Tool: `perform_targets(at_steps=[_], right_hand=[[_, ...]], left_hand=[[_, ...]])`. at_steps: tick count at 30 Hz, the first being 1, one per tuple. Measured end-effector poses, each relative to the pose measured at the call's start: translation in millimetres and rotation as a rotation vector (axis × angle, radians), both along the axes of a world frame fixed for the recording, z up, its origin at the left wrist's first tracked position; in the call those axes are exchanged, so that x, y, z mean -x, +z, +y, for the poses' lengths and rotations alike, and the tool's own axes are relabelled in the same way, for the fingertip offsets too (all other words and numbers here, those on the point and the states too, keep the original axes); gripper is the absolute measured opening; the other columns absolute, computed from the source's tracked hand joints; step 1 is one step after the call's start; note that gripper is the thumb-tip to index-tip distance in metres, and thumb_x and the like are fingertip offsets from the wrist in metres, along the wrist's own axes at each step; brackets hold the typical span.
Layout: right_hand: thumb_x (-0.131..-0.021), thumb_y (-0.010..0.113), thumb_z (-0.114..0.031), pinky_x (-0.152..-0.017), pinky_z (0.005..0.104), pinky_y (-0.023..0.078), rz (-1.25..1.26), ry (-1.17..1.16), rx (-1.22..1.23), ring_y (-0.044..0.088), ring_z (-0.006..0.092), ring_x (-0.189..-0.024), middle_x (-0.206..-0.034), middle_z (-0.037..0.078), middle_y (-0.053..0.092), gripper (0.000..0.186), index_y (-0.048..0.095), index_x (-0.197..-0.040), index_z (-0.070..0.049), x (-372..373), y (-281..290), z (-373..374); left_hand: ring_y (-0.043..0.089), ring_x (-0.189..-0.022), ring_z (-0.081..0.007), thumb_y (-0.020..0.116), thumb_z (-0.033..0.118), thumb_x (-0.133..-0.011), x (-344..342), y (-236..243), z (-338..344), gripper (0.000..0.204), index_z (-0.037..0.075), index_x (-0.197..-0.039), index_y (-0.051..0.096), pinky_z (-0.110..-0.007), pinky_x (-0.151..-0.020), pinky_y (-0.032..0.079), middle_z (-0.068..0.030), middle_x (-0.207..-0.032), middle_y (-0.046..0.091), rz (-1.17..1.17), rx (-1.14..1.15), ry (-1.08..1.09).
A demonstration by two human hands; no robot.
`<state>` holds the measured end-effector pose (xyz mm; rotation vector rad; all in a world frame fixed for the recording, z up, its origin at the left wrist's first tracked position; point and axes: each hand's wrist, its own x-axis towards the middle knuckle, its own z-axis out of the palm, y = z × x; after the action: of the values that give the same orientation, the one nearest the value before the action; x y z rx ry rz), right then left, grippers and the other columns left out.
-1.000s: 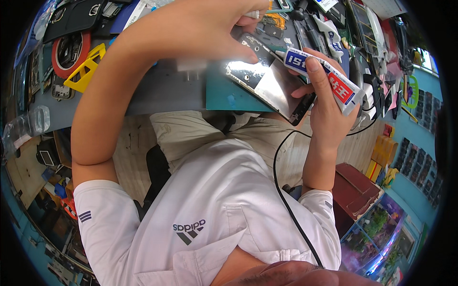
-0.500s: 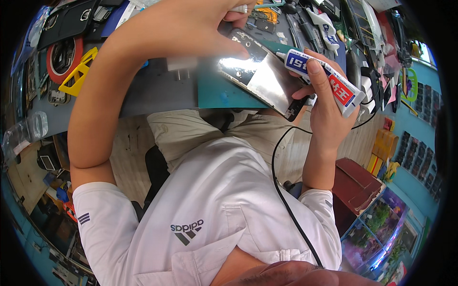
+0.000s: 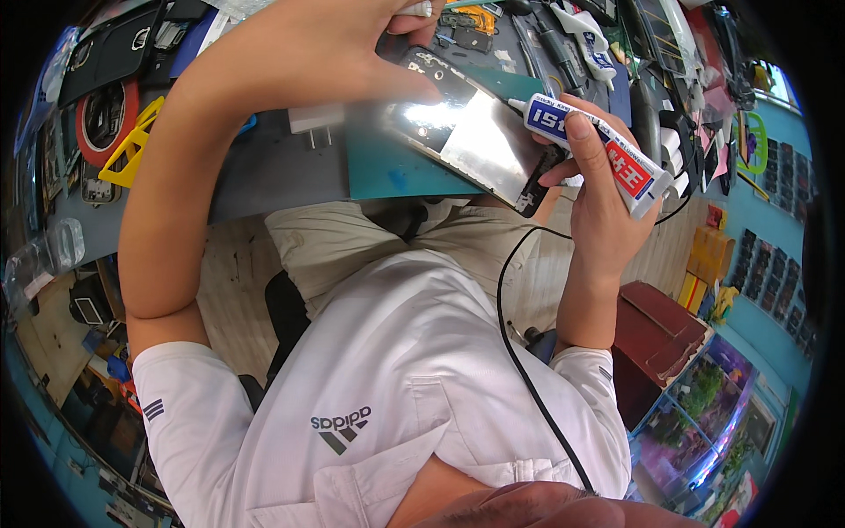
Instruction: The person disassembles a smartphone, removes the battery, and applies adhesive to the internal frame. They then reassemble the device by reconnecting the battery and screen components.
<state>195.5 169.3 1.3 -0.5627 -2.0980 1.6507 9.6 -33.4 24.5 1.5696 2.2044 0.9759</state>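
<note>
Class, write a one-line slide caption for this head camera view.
Right hand aims a glue tube at an opened phone steadied by the left hand on a green mat.

Opened phone on the mat at the bench's near edge.
The phone (image 3: 471, 136) lies on the mat (image 3: 387, 167); glue tube (image 3: 594, 150) at its right end, tape roll (image 3: 106, 119) far left on the bench (image 3: 264, 176).

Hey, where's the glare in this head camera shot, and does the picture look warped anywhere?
Head view: strong white glare sits on the opened phone beside the glue tube in the right hand; the left hand is evenly lit; fisheye bending curves the bench edge, and the corners go black.
</note>
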Motion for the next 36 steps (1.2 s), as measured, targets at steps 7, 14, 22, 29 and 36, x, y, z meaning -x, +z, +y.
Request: perform_targets(at_steps=[7, 14, 22, 29, 36], right_hand=[[-0.095, 0.077, -0.016, -0.057, 0.022, 0.055, 0.017, -0.02, -0.012, 0.071, 0.0136, -0.076, -0.105, 0.014, 0.074, 0.027, 0.076, -0.111, 0.006, -6, -3, 4], [-0.095, 0.077, -0.016, -0.056, 0.0216, 0.053, -0.008, -0.044, -0.029, 0.068, 0.0122, -0.069, -0.105, 0.013, 0.075, 0.027, 0.075, -0.112, 0.006, -14, -1, 7], [-0.096, 0.075, -0.011, -0.056, 0.0235, 0.056, 0.026, -0.05, -0.014, 0.071, 0.0156, -0.077, -0.106, 0.015, 0.074, 0.025, 0.074, -0.112, 0.008, -20, -2, 9], [-0.096, 0.075, -0.01, -0.055, 0.0258, 0.059, 0.038, -0.056, -0.026, 0.072, 0.0178, -0.084, -0.106, 0.017, 0.073, 0.025, 0.073, -0.111, 0.009, -26, -3, 14], [-0.095, 0.075, -0.012, -0.055, 0.0254, 0.059, 0.033, -0.072, -0.032, 0.072, 0.0173, -0.081, -0.105, 0.016, 0.074, 0.025, 0.074, -0.11, 0.008, -33, -3, 19]], left_hand=[[0.052, -0.077, -0.0306, 0.087, 0.025, -0.077, 4, -2, 1, 0.044, 0.001, -0.088, 0.051, -0.041, -0.072, 0.042, -0.0111, -0.078, 0.05, -0.018, 0.019, -0.012], [0.051, -0.077, -0.0297, 0.087, 0.027, -0.079, 7, -5, 1, 0.044, 0.002, -0.088, 0.052, -0.04, -0.072, 0.042, -0.011, -0.079, 0.049, -0.017, 0.068, -0.012], [0.05, -0.078, -0.0272, 0.087, 0.027, -0.079, -2, 5, 2, 0.044, 0.002, -0.088, 0.053, -0.039, -0.072, 0.042, -0.0097, -0.08, 0.049, 0.007, 0.083, 0.014], [0.05, -0.075, -0.0267, 0.088, 0.025, -0.078, 6, 0, 2, 0.043, 0.002, -0.089, 0.053, -0.039, -0.07, 0.042, -0.0088, -0.078, 0.049, -0.08, 0.078, 0.008], [0.049, -0.074, -0.0248, 0.088, 0.023, -0.077, -6, 6, 4, 0.043, 0.002, -0.088, 0.053, -0.037, -0.068, 0.041, -0.0081, -0.078, 0.048, -0.016, 0.089, 0.033]])
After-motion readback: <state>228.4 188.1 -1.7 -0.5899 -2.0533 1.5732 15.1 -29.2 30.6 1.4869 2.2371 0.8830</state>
